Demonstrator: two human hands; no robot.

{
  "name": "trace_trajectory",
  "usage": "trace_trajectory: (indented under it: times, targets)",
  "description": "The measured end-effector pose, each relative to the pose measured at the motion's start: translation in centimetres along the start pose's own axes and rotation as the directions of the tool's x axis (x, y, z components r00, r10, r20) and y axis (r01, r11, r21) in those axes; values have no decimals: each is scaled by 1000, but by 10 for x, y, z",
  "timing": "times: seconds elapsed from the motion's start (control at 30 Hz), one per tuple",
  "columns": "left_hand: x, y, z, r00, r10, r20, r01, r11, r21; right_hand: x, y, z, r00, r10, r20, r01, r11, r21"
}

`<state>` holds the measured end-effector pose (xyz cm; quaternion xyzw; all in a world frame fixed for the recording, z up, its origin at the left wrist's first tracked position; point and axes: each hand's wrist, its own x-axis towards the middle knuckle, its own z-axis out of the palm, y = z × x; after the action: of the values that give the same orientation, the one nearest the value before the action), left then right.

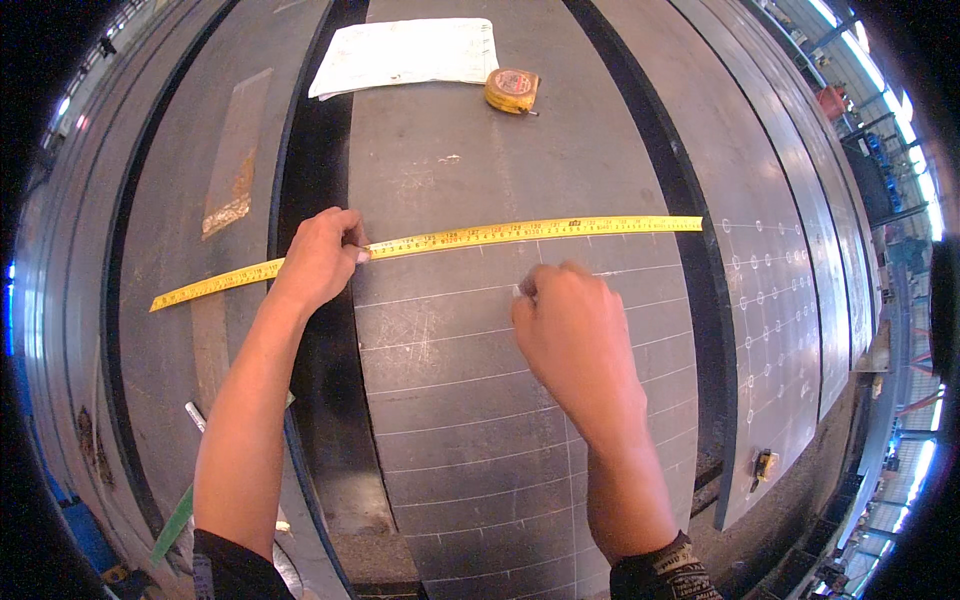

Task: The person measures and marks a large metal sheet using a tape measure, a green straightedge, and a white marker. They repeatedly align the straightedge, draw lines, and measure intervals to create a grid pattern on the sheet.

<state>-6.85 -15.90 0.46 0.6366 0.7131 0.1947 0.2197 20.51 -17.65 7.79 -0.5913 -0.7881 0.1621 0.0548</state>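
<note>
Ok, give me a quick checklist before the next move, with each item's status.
1. Yellow flat measuring strip reaches across the grey steel middle plate: ok.
2. Bare left hand on the strip, near that plate's left edge: ok; whether its grip pinches or presses, cannot tell.
3. Strip's right end held down: not ok, no hand there.
4. Small white piece at the bare right hand's fingertips: ok; its material, cannot tell.
5. Yellow rounded tape measure case clear of the strip: ok.

The grey metal plate (570, 150), ruled with thin white lines (450, 295), carries white papers (405, 55), a tape measure (512, 91) and a long yellow measuring strip (545, 230).
</note>
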Motion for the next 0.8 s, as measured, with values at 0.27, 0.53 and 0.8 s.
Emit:
trace_trajectory:
  times: [0.27,0.53,0.8]
  targets:
    - [3,6,2,1000,-12,14,11,1000,6,-15,28,39,999,-3,-49,9,993,117]
    - [3,-5,6,999,45,-29,-45,999,11,10,17,68,988,-44,-148,79,968,238]
    - [2,-5,6,1000,20,-10,-20,1000,-11,37,-15,89,974,14,-225,64,940,336]
